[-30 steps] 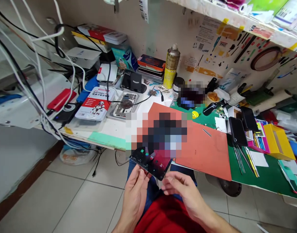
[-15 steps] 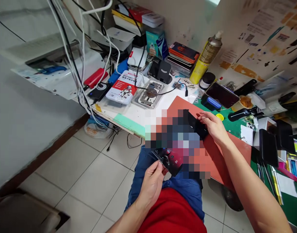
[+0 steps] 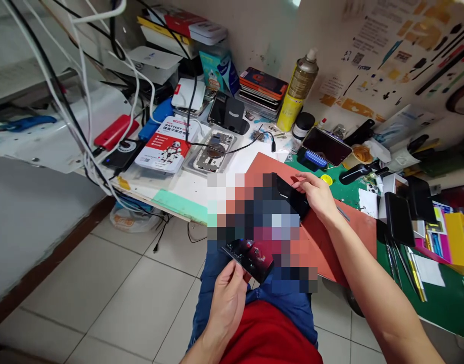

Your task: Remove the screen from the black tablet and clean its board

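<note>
Left hand: closed, thumb and fingers pinching the near edge of a glossy dark panel, held tilted over the lap at the bench. Right hand: moved from beside the panel's near corner to a black piece over the orange mat; grip cannot be told. Between: blurred.

Has a can on the surface, just right of a stack and left of a jar. Has a mat in front of these, with a box off to the left and tools to the right.
</note>
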Motion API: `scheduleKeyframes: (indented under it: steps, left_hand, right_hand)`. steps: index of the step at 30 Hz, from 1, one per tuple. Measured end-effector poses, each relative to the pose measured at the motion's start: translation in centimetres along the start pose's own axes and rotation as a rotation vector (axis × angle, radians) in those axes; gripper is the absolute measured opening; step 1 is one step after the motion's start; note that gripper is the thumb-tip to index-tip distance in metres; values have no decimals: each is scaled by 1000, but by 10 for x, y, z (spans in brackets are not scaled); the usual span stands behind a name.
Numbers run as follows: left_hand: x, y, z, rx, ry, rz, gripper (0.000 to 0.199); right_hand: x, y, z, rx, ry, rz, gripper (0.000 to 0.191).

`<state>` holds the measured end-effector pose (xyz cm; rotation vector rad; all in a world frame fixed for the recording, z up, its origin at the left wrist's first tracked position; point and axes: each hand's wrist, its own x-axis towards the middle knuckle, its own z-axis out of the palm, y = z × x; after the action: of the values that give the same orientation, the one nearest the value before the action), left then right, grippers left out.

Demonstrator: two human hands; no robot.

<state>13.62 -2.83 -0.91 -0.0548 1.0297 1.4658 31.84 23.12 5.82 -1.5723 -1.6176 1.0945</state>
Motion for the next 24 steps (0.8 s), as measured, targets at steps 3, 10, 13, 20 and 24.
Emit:
scheduleKeyframes:
  steps: [3, 10, 13, 20, 24]
  left_hand:
    - [0, 0, -1, 10, 5, -5, 29]
    - [3, 1, 1, 4, 49, -49, 35]
    - [4, 2, 2, 32, 34, -70, 44]
    - [9, 6, -14, 186, 79, -112, 52]
    - [11, 5, -23, 208, 135, -141, 49]
  right_hand:
    - [1, 1, 0, 9, -5, 2, 41]
    - [4, 2, 1, 39, -6, 11, 38]
    - [5, 1, 0, 51, -13, 20, 39]
    - [4, -6, -2, 69, -33, 40, 37]
    - [3, -10, -4, 68, -40, 54, 36]
